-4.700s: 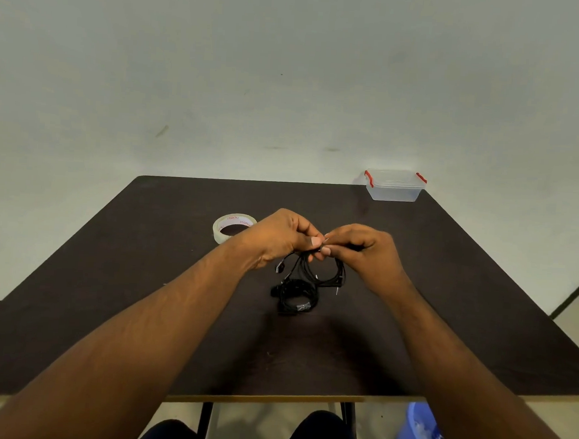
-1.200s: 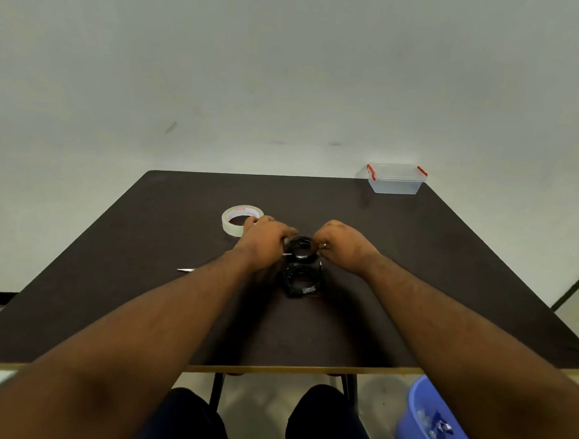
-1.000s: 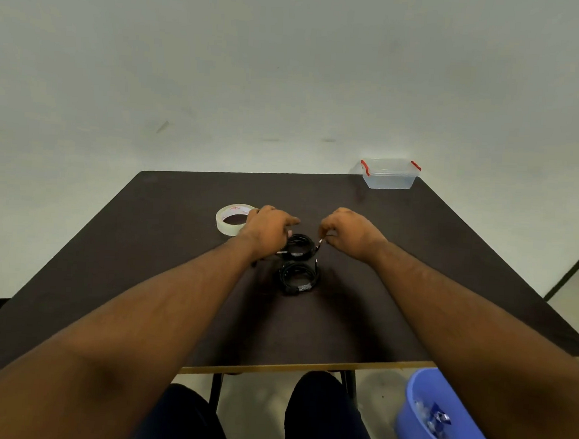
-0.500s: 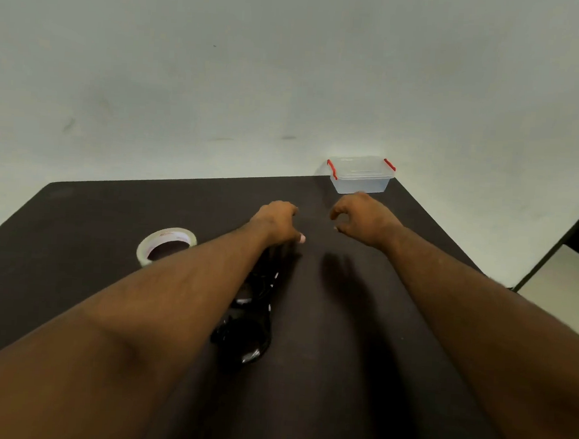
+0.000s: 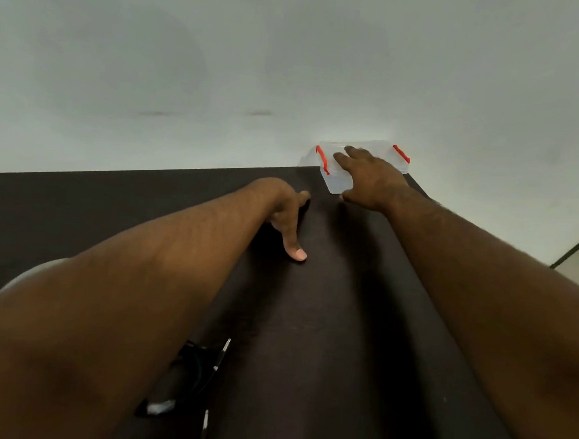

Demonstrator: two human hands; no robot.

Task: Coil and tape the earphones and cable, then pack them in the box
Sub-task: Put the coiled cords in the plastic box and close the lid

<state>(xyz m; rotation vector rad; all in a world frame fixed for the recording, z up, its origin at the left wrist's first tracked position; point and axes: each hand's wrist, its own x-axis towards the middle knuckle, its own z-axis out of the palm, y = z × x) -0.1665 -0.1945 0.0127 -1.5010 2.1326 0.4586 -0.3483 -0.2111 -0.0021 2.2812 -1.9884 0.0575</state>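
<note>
A clear plastic box (image 5: 336, 183) with red clips stands shut at the table's far right corner. My right hand (image 5: 368, 180) lies over its lid with fingers spread, palm down. My left hand (image 5: 286, 215) rests on the dark table (image 5: 326, 323) short of the box, thumb pointing back, holding nothing. The black coiled earphones and cable (image 5: 192, 376) lie near the bottom of the view, largely hidden under my left forearm.
A white tape roll (image 5: 32, 273) peeks out at the left behind my left forearm. The pale wall rises just behind the table's far edge. A strip of floor shows at the far right.
Both hands let go of the coiled cables and reached forward. My right hand has arrived on the box lid. The view has moved closer to the far corner.
</note>
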